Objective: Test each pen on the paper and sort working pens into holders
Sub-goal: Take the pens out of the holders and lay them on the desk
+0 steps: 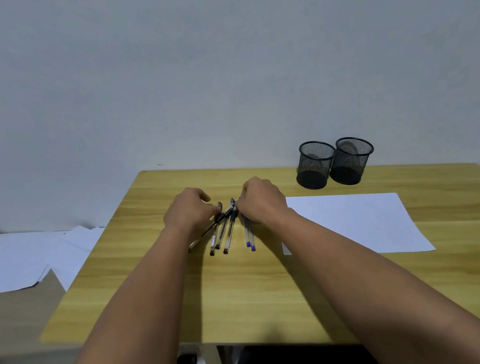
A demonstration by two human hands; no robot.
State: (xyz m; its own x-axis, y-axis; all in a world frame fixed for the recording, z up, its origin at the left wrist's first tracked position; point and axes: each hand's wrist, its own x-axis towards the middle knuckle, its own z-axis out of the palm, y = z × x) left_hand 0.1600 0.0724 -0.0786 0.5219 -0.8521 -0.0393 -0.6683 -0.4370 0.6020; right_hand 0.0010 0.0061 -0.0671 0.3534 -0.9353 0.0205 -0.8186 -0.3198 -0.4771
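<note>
on the yellow wood-grain counter [245,287], the blank white paper sheet [355,222] and two empty black mesh holders [334,162] suggest i have sorted nothing yet. my left hand [189,212] and right hand [262,201] curl over the fanned clear-barrelled pens [229,231]; either grip's hold i cannot tell.

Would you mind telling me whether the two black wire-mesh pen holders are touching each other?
Touching. The head view shows the left black mesh holder and the right black mesh holder side by side at the wooden table's far edge, rims meeting with no gap between them.
</note>
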